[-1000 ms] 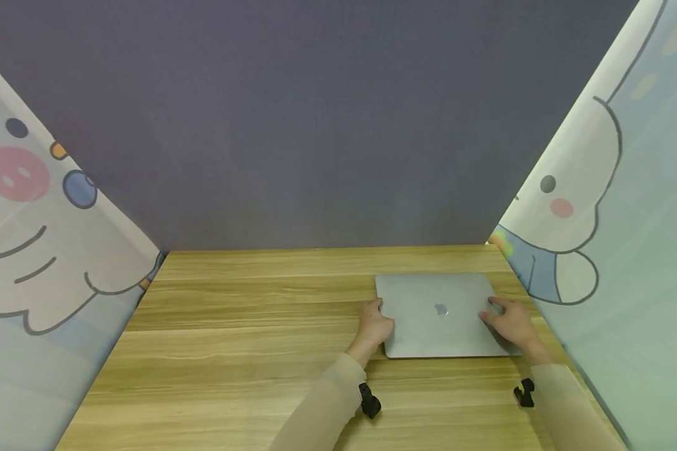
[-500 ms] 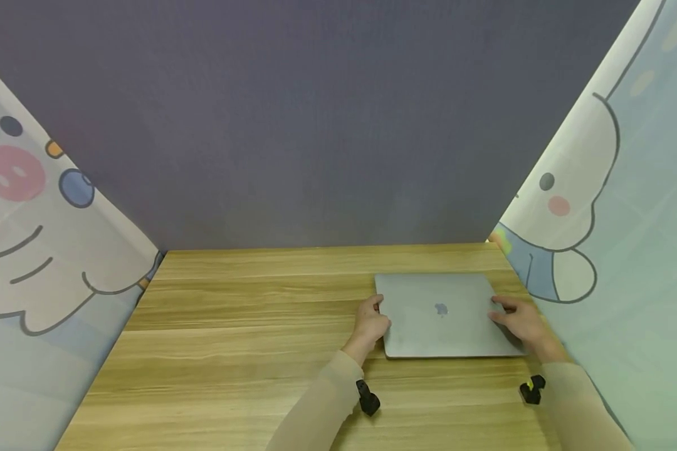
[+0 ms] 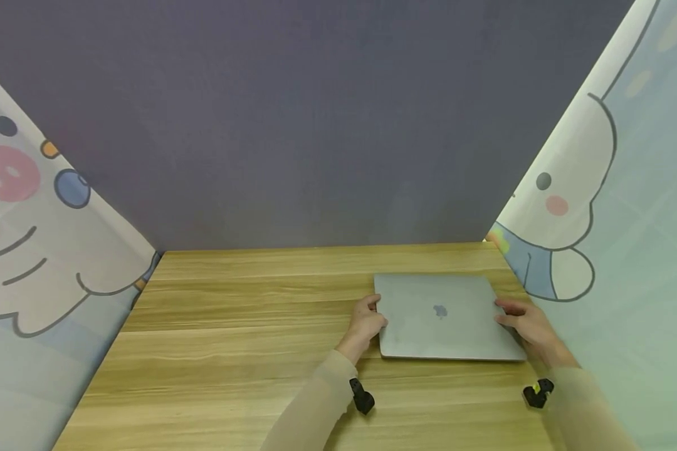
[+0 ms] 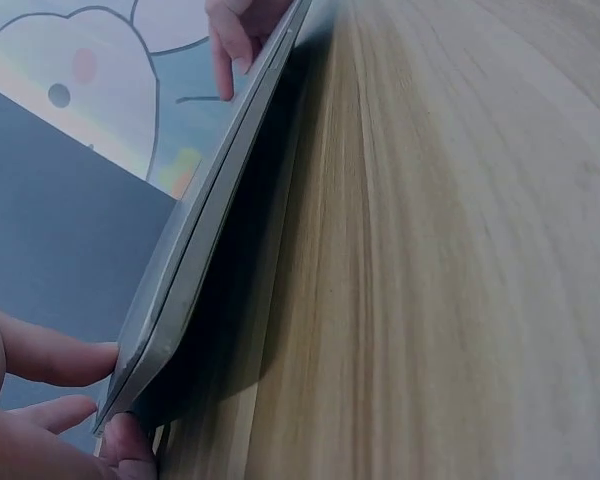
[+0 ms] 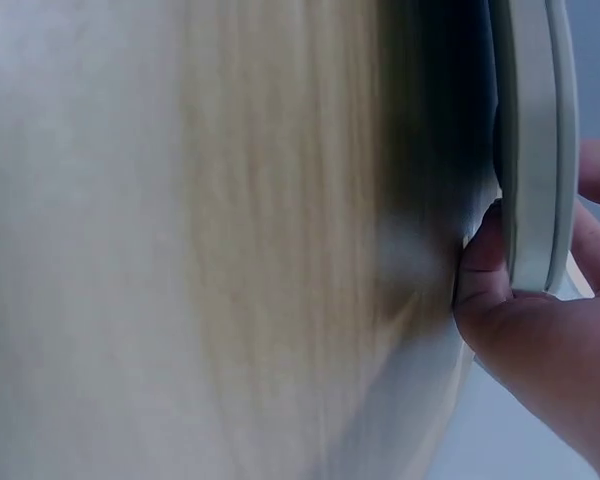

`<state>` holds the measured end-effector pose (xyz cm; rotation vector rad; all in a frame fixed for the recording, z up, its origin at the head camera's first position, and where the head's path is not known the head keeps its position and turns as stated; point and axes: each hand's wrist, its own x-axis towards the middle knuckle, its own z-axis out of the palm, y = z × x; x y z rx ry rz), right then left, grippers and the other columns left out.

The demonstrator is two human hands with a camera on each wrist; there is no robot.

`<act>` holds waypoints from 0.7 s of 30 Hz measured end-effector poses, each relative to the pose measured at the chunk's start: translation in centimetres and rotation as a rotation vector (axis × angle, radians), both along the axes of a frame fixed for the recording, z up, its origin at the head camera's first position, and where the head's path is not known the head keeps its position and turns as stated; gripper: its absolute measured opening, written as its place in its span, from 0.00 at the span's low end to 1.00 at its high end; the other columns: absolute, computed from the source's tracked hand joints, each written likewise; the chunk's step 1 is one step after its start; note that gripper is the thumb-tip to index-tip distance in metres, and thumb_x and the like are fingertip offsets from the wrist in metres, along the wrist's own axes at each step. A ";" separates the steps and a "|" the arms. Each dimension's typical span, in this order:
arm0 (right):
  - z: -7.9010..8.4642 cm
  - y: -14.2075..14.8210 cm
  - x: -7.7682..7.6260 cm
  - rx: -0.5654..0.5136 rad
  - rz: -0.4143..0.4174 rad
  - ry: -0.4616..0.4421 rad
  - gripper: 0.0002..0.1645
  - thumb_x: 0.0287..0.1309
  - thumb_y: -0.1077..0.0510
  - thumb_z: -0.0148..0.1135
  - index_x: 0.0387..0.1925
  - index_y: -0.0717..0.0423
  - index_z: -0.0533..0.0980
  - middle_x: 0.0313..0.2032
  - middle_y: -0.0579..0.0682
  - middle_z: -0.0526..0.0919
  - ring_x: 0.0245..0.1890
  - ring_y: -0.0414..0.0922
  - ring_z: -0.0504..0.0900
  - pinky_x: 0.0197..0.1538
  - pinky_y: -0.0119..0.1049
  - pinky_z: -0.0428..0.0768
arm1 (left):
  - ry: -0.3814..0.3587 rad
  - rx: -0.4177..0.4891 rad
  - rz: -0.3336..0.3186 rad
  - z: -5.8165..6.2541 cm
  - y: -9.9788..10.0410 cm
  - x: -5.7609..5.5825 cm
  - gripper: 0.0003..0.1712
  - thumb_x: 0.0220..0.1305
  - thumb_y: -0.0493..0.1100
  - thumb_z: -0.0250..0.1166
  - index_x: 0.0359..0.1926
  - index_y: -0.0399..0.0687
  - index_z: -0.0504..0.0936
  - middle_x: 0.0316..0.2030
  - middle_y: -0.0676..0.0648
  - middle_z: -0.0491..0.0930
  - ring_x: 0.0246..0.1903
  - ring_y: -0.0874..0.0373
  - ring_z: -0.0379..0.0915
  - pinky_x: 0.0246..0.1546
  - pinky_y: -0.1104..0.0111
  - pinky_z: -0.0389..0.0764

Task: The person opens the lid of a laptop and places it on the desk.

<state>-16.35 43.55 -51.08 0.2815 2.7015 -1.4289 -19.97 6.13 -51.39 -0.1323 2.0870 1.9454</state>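
Observation:
A closed silver laptop with an apple logo on its lid lies flat, at the right part of the wooden table. My left hand grips its left edge. In the left wrist view, fingers lie over the lid and a fingertip is under the base, with a dark gap between laptop and table. At the right edge, my right hand holds the laptop. The right wrist view shows one digit tucked beneath its corner and others on the lid side. Part of each hand is out of frame in the wrist views.
The wooden table spreads to the left of the laptop. A dark grey panel rises behind it. Cartoon-print curtains hang at the left and right. Black wrist cameras sit at both sleeves.
My right hand has slid rightward from the lid to the laptop's right edge. The left hand has shifted slightly left, keeping to the left edge. The head view has turned a little.

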 end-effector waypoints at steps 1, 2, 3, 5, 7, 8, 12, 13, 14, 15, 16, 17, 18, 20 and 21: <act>0.0 0.0 0.0 -0.002 -0.004 0.003 0.36 0.65 0.59 0.68 0.67 0.75 0.67 0.62 0.71 0.71 0.50 0.35 0.70 0.42 0.19 0.74 | 0.004 -0.001 0.001 0.0 -0.1 0.0 0.39 0.51 0.19 0.64 0.67 0.37 0.75 0.54 0.38 0.72 0.52 0.46 0.69 0.49 0.60 0.82; -0.1 0.1 0.0 -0.006 -0.010 0.004 0.37 0.65 0.58 0.68 0.67 0.75 0.67 0.61 0.69 0.72 0.47 0.31 0.69 0.42 0.19 0.75 | 0.006 -0.004 0.003 0.0 -0.1 0.0 0.39 0.51 0.19 0.64 0.67 0.38 0.76 0.53 0.39 0.72 0.52 0.47 0.69 0.48 0.61 0.82; -0.1 0.1 0.1 -0.015 -0.014 0.001 0.37 0.65 0.58 0.69 0.68 0.74 0.67 0.61 0.68 0.73 0.46 0.29 0.69 0.43 0.19 0.75 | 0.009 -0.003 0.001 0.1 -0.2 0.0 0.39 0.51 0.20 0.64 0.66 0.38 0.76 0.53 0.39 0.72 0.51 0.47 0.69 0.47 0.62 0.82; 0.0 0.0 0.1 -0.028 -0.020 -0.004 0.37 0.65 0.58 0.69 0.68 0.74 0.67 0.61 0.67 0.73 0.46 0.29 0.68 0.43 0.20 0.76 | 0.011 0.002 0.001 0.0 -0.2 0.0 0.38 0.51 0.20 0.65 0.66 0.38 0.76 0.52 0.40 0.72 0.50 0.48 0.69 0.45 0.64 0.81; 0.1 -0.1 0.2 -0.033 -0.026 -0.012 0.37 0.65 0.58 0.69 0.68 0.74 0.67 0.62 0.68 0.72 0.48 0.33 0.69 0.43 0.19 0.75 | 0.015 0.004 -0.002 0.0 -0.3 0.0 0.39 0.50 0.20 0.65 0.66 0.38 0.76 0.50 0.40 0.72 0.48 0.49 0.69 0.41 0.66 0.81; 0.2 -0.2 0.2 -0.031 -0.026 -0.016 0.37 0.65 0.58 0.69 0.68 0.74 0.67 0.63 0.69 0.71 0.49 0.36 0.70 0.43 0.19 0.75 | 0.014 0.005 0.000 -0.1 -0.4 0.0 0.39 0.50 0.19 0.65 0.66 0.38 0.77 0.50 0.40 0.72 0.47 0.49 0.68 0.39 0.67 0.80; 0.5 -0.6 0.2 -0.041 -0.017 -0.031 0.38 0.66 0.58 0.67 0.69 0.74 0.65 0.67 0.73 0.67 0.59 0.53 0.70 0.43 0.17 0.73 | 0.013 0.005 0.012 -0.1 -0.6 0.0 0.39 0.48 0.19 0.65 0.64 0.38 0.77 0.47 0.40 0.71 0.43 0.50 0.68 0.35 0.68 0.79; 0.6 -0.7 0.2 -0.047 -0.014 -0.033 0.38 0.67 0.58 0.67 0.69 0.75 0.64 0.67 0.74 0.66 0.61 0.56 0.68 0.43 0.16 0.73 | 0.011 0.003 0.016 -0.1 -0.7 0.0 0.39 0.47 0.19 0.66 0.64 0.38 0.78 0.47 0.41 0.72 0.44 0.50 0.68 0.35 0.68 0.79; 0.7 -0.8 0.1 -0.048 -0.011 -0.033 0.38 0.67 0.58 0.66 0.69 0.75 0.64 0.68 0.74 0.65 0.62 0.59 0.67 0.43 0.16 0.73 | 0.014 -0.001 0.018 -0.1 -0.8 0.0 0.39 0.47 0.19 0.66 0.64 0.38 0.78 0.47 0.41 0.72 0.44 0.50 0.68 0.36 0.68 0.79; 0.8 -0.9 0.1 -0.054 -0.011 -0.033 0.38 0.67 0.59 0.66 0.70 0.75 0.63 0.68 0.75 0.64 0.63 0.60 0.66 0.43 0.16 0.73 | 0.017 -0.004 0.020 -0.1 -0.8 0.0 0.39 0.47 0.19 0.66 0.64 0.38 0.78 0.47 0.41 0.72 0.44 0.50 0.68 0.36 0.68 0.79; 0.9 -0.9 0.1 -0.055 -0.011 -0.032 0.38 0.67 0.59 0.66 0.70 0.75 0.63 0.68 0.75 0.64 0.64 0.60 0.65 0.43 0.16 0.73 | 0.020 -0.007 0.020 -0.1 -0.9 0.0 0.39 0.47 0.19 0.66 0.64 0.38 0.78 0.48 0.41 0.72 0.45 0.50 0.68 0.37 0.68 0.79; 0.9 -1.0 0.0 -0.048 -0.017 -0.030 0.38 0.67 0.58 0.67 0.69 0.75 0.64 0.68 0.74 0.65 0.63 0.59 0.66 0.43 0.16 0.73 | 0.023 -0.007 0.020 0.0 -1.0 0.0 0.39 0.48 0.19 0.66 0.64 0.38 0.78 0.48 0.41 0.73 0.45 0.50 0.68 0.37 0.67 0.79; 1.0 -1.1 0.0 -0.042 -0.018 -0.027 0.38 0.67 0.58 0.67 0.69 0.75 0.64 0.67 0.74 0.65 0.62 0.57 0.67 0.43 0.16 0.73 | 0.025 -0.008 0.019 0.0 -1.0 0.0 0.39 0.48 0.19 0.66 0.64 0.38 0.78 0.49 0.41 0.73 0.46 0.49 0.68 0.37 0.67 0.78; 1.0 -1.2 -0.1 -0.025 -0.019 -0.019 0.37 0.66 0.58 0.67 0.69 0.75 0.65 0.67 0.73 0.67 0.58 0.51 0.69 0.43 0.17 0.74 | 0.027 -0.007 0.015 0.1 -1.1 0.0 0.38 0.49 0.20 0.66 0.65 0.38 0.77 0.49 0.41 0.73 0.46 0.49 0.67 0.38 0.67 0.78; 1.1 -1.3 -0.1 -0.025 -0.020 -0.017 0.37 0.66 0.59 0.67 0.69 0.75 0.65 0.66 0.73 0.68 0.57 0.50 0.69 0.43 0.17 0.74 | 0.027 -0.007 0.013 0.2 -1.2 0.1 0.38 0.49 0.20 0.66 0.65 0.38 0.77 0.49 0.41 0.73 0.46 0.49 0.68 0.38 0.67 0.78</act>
